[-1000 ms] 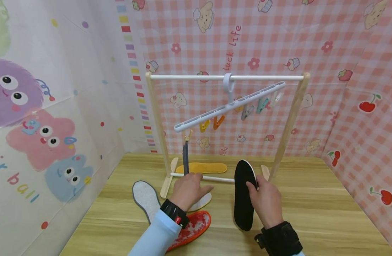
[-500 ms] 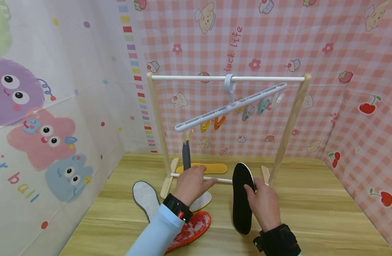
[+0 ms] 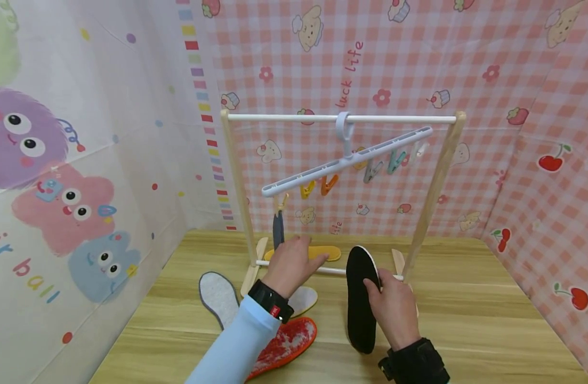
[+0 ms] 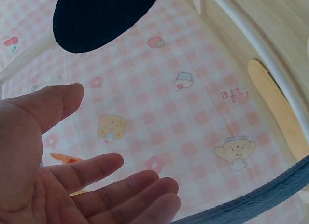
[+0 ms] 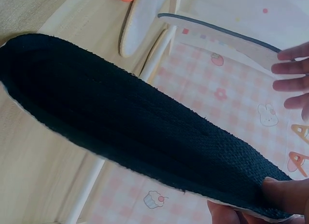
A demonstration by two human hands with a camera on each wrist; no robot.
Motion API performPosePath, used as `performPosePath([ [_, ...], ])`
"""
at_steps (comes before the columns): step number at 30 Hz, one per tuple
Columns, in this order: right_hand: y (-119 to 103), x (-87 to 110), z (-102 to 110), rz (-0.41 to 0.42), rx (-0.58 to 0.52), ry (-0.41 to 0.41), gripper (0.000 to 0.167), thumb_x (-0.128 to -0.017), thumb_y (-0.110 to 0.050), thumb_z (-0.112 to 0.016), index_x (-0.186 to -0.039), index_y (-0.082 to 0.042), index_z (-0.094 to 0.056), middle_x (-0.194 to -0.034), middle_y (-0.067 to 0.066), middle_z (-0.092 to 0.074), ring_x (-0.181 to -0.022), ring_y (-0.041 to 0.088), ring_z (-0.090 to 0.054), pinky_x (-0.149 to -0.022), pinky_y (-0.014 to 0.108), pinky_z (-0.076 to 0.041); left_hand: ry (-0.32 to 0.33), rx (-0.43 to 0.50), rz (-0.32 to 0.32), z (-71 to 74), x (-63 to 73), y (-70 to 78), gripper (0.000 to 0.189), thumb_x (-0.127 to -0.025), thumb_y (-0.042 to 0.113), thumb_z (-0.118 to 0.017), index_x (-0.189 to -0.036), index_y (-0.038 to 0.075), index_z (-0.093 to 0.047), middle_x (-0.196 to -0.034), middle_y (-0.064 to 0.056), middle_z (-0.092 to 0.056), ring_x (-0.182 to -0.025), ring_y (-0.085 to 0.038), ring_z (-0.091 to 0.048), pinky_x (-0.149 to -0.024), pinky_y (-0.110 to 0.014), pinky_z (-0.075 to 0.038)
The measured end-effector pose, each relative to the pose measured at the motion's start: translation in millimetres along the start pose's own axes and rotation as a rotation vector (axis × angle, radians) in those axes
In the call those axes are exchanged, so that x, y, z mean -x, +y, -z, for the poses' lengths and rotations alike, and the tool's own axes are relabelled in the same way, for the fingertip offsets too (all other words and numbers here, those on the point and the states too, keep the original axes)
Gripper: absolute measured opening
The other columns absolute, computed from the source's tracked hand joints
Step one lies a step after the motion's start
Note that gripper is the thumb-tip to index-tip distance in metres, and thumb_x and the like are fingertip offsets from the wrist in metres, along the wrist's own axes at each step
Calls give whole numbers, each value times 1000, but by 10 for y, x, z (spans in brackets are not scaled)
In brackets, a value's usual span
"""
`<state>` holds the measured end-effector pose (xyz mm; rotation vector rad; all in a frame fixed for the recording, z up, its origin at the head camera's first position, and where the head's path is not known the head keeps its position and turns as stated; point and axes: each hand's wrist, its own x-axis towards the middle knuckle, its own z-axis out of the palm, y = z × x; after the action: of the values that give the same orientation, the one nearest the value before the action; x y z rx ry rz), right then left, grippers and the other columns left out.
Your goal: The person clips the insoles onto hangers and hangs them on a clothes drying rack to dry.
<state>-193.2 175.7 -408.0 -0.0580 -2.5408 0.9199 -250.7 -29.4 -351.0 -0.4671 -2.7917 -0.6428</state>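
My right hand (image 3: 396, 306) pinches a black insole (image 3: 360, 304) with a white edge between thumb and fingers, holding it upright over the table. In the right wrist view the thumb (image 5: 282, 195) presses its dark face near one end. My left hand (image 3: 291, 266) holds nothing; its fingers are spread in the left wrist view. Just behind it hangs a dark grey insole (image 3: 278, 226), its lower part hidden by the hand. A pale yellow clip (image 3: 282, 201) grips that insole's top at the left end of a light blue hanger (image 3: 313, 173).
The hanger hangs tilted on a rack's white rod (image 3: 284, 116). Below it are yellow (image 3: 307, 189), orange (image 3: 329, 185), grey (image 3: 372, 170), teal (image 3: 396, 161) and clear clips (image 3: 420, 151). A light grey (image 3: 218, 293), a red (image 3: 289, 344), a whitish (image 3: 304, 300) and a yellow insole (image 3: 328, 252) lie on the table.
My left hand has moved up and slightly right, away from the table. My right hand has shifted a little left and down with the black insole.
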Motion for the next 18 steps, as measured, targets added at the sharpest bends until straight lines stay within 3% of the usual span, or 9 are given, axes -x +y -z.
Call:
performPosePath([
  [5, -14, 9, -10, 28, -3, 22, 17, -92, -17, -71, -82, -6, -62, -71, 8, -67, -60, 22, -59, -54, 37, -42, 70, 13, -22, 64, -61, 21, 58, -91, 47, -69, -120, -3, -61, -98, -17, -66, -78, -29, -67, -66, -42, -54],
  [12, -48, 24, -45, 28, -3, 23, 17, -92, -17, -71, -82, -6, -62, -70, 7, -66, -59, 22, -59, -54, 37, -41, 79, 60, 2, 113, -147, 19, 50, -91, 42, -70, -106, -5, -62, -103, -19, -60, -73, -24, -61, -63, -37, -52],
  [18, -84, 0, -61, 29, -14, 26, 15, -92, -17, -71, -85, -5, -64, -72, 8, -67, -61, 22, -61, -53, 36, -42, 104, 85, 6, 126, -224, 36, 63, -93, 42, -68, -128, -9, -53, -111, -23, -59, -88, -30, -64, -76, -43, -54],
])
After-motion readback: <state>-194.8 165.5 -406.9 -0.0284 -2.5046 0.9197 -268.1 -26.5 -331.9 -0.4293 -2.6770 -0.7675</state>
